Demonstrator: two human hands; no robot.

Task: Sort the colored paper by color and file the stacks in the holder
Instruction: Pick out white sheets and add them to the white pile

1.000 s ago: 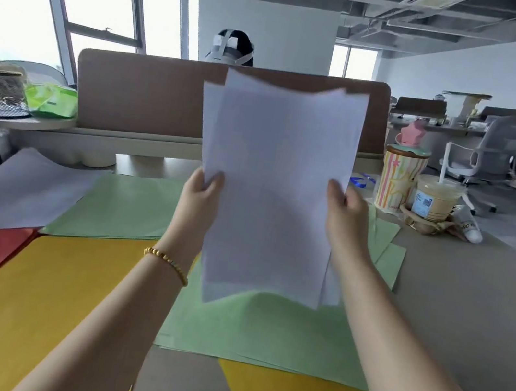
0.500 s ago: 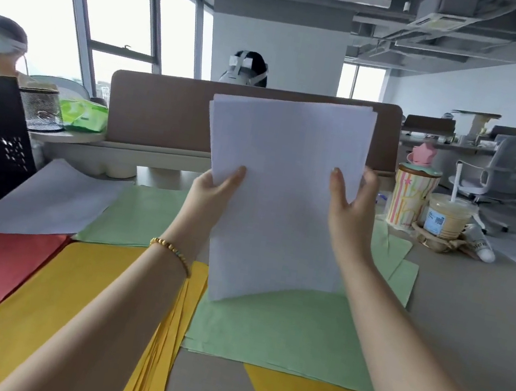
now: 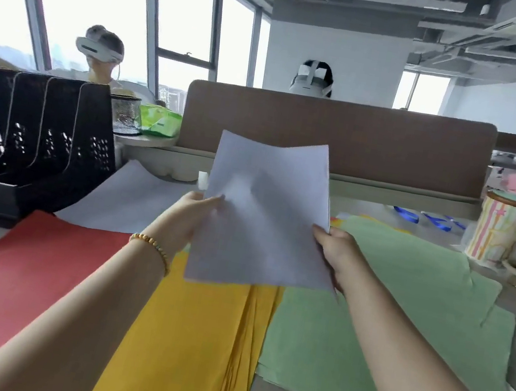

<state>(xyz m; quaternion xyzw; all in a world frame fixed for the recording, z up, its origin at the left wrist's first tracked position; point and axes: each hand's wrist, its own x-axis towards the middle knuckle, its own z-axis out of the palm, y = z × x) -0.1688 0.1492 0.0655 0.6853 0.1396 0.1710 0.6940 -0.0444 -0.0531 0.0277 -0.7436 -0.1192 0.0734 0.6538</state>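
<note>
Lowered and tilted flatter, white stack (image 3: pixel 266 217) gripped at side edges by both hands (image 3: pixel 193 218) (image 3: pixel 337 253).

Matt white paper sheets (image 3: pixel 266 217), a perforated black plastic holder (image 3: pixel 37 138), and a wire-mesh metal cup (image 3: pixel 125 114).

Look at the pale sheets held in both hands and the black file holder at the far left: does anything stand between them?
Nothing visible does. The left hand and right hand hold the pale stack in the air; toward the holder only flat sheets lie below: a pale sheet and red paper.
</note>
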